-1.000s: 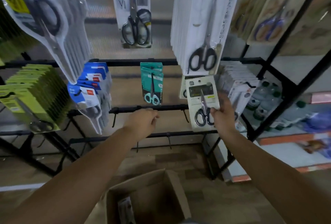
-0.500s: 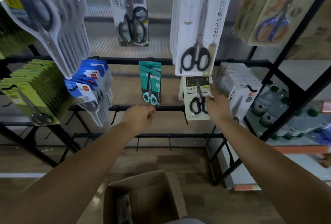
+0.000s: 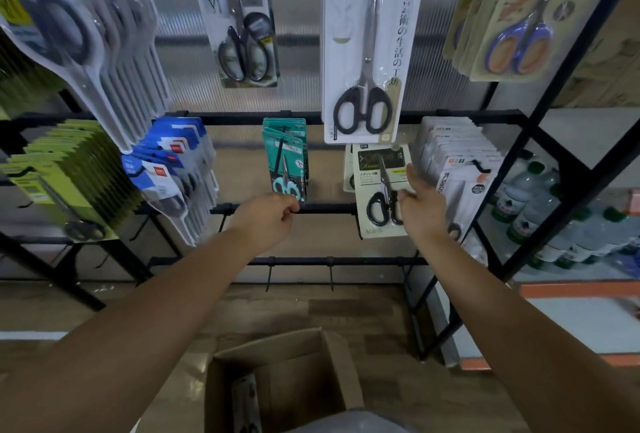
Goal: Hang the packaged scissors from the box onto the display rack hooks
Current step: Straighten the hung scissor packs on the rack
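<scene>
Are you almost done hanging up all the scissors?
Not quite. Lots of packs already hang on the rack. The right hand holds a black-handled scissors pack up at its hook, in front of a matching pack behind it. The left hand grips the rail below the teal packs. At least one more pack waits in the box.

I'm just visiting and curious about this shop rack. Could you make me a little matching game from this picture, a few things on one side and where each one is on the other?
Things:
1. teal scissors packs
2. cardboard box
3. black-handled scissors pack
4. water bottles

Places:
A. on the floor below the arms
B. held by the right hand
C. hanging just above the left hand
D. on the shelf to the right, behind the rack frame

Pairs: 1-C, 2-A, 3-B, 4-D
</scene>
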{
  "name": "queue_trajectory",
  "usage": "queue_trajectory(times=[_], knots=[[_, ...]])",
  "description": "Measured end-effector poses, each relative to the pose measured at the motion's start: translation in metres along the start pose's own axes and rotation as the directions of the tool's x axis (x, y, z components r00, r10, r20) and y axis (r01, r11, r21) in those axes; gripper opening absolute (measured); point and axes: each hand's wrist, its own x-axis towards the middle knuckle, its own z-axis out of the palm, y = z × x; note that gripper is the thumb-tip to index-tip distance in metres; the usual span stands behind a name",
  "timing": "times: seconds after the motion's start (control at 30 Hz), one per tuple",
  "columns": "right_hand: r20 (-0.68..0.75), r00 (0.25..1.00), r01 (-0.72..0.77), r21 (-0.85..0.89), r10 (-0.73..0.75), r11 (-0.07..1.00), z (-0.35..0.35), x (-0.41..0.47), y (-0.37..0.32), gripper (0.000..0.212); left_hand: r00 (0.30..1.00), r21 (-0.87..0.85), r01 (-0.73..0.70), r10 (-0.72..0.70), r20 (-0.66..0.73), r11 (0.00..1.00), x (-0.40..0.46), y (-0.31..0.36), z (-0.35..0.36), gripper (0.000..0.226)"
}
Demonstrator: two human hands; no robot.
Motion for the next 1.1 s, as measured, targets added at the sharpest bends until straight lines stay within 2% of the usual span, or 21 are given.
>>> queue_trajectory(times=[0.27, 0.4, 0.53, 0.67, 0.8, 0.9, 1.0, 1.1], knots=[[-0.009, 1.000, -0.026, 0.028, 0.026, 0.999, -0.003, 0.005, 0.001, 0.050, 1.000, 0.022, 0.017, -0.017, 0.002, 1.000, -0.001, 0.008, -0.008, 0.028], [0.045, 0.998, 0.047, -0.115, -0.042, 0.992, -0.007, -0.004, 0.003, 0.050, 1.000, 0.045, 0.017, -0.017, 0.008, 0.999, -0.003, 0.009, -0.009, 0.028], [0.061, 0.996, 0.069, -0.180, -0.059, 0.981, -0.003, -0.003, 0.000, 0.051, 1.000, 0.054, 0.013, -0.014, 0.013, 0.998, -0.006, 0.012, -0.010, 0.027], [0.113, 0.994, 0.028, -0.255, 0.001, 0.966, 0.001, 0.015, -0.012, 0.057, 1.000, 0.054, 0.012, -0.013, 0.013, 0.998, -0.004, 0.016, -0.014, 0.027], [0.216, 0.971, 0.000, -0.432, 0.104, 0.902, -0.001, 0.028, -0.018, 0.065, 0.999, 0.100, -0.003, 0.000, 0.032, 0.995, -0.003, 0.017, -0.015, 0.025], [0.241, 0.969, 0.080, -0.513, 0.053, 0.855, 0.004, 0.026, -0.019, 0.054, 0.998, 0.115, -0.008, 0.001, 0.062, 0.993, -0.006, 0.011, -0.010, 0.022], [0.277, 0.961, 0.159, -0.511, -0.013, 0.845, 0.017, 0.012, -0.015, 0.048, 0.995, 0.093, 0.050, -0.058, 0.087, 0.994, -0.016, -0.003, 0.005, 0.021], [0.358, 0.934, 0.194, -0.516, 0.005, 0.834, 0.036, -0.013, -0.001, 0.043, 0.969, 0.050, 0.143, -0.150, 0.197, 0.988, -0.033, -0.022, 0.028, 0.021]])
